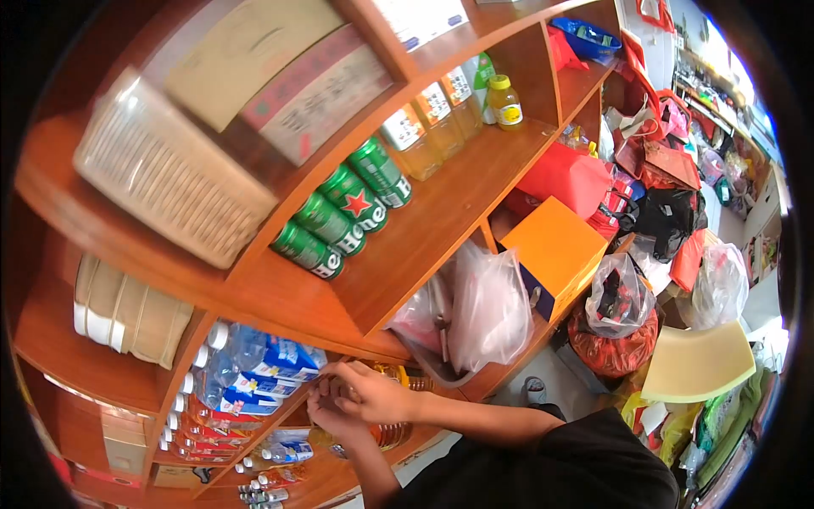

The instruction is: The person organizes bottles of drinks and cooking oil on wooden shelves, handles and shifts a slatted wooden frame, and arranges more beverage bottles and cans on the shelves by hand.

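Observation:
Both hands meet in front of the lower shelf, one overlapping the other. My right hand (370, 391) lies uppermost, its fingers loosely bent and apart, with nothing visible in them. Partly covered by it, my left hand (333, 413) has loosely curved fingers, and I see nothing held there. Just beyond the fingertips are blue-labelled water bottles (275, 360), lying on their sides with white caps. A bottle of golden oil (392, 436) shows behind the wrists. Whether the fingers touch any bottle I cannot tell.
Green beer cans (341, 199) and amber drink bottles (437, 119) stand on the shelf above. A woven basket (174, 170) sits at upper left. To the right are a bin with plastic bags (487, 314), an orange box (555, 250) and a yellow stool (699, 360).

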Available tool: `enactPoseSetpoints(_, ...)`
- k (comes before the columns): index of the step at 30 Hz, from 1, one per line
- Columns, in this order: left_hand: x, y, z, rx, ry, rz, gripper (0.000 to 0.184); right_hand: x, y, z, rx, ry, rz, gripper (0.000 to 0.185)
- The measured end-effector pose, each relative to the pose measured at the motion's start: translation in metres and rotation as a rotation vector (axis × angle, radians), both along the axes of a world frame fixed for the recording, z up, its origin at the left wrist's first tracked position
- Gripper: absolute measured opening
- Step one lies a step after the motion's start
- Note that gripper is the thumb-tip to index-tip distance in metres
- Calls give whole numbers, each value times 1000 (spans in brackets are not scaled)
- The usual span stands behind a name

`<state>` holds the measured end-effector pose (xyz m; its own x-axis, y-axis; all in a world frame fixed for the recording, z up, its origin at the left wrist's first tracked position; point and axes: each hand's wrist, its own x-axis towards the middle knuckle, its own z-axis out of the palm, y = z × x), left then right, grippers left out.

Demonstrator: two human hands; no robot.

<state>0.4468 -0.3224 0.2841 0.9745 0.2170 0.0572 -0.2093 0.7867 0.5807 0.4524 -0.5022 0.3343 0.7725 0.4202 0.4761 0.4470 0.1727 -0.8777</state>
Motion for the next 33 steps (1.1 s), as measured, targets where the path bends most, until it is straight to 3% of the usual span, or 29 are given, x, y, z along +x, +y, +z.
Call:
enactPoseSetpoints(2,-3,-9,-1,92,111,167,10,9,-31,5,-37,-57,110,47)
enactPoseSetpoints(4,-5,-46,31,185,252,342,15,21,-56,5,32,-124,62,34)
enactPoseSetpoints(9,-3,-61,31,480,320,456,29,71,-117,21,196,-258,-7,22)
enactPoseSetpoints(12,-5,-73,37,552,307,462,35,124,-152,42,137,-360,-312,16)
enactPoseSetpoints(15,1,-94,44,1001,93,624,36,160,-200,71,62,-184,-406,19)
enactPoseSetpoints(16,0,-103,44,1141,30,674,36,184,-206,60,47,-294,-528,20)
enactPoseSetpoints(17,4,-109,47,1296,-33,674,35,196,-220,59,-16,-239,-590,15)
enactPoseSetpoints(20,15,-134,56,1276,-23,607,39,243,-236,6,-99,-98,-594,16)
enactPoseSetpoints(21,16,-129,59,1309,19,549,45,244,-239,6,-127,-119,-573,16)
enactPoseSetpoints(24,21,-130,61,1431,37,565,35,239,-237,5,-170,-132,-514,16)
enactPoseSetpoints(28,16,-133,79,1416,167,475,37,243,-237,3,-125,-105,-509,17)
enactPoseSetpoints(33,20,-167,107,1861,18,197,33,240,-231,2,-300,-154,-551,21)
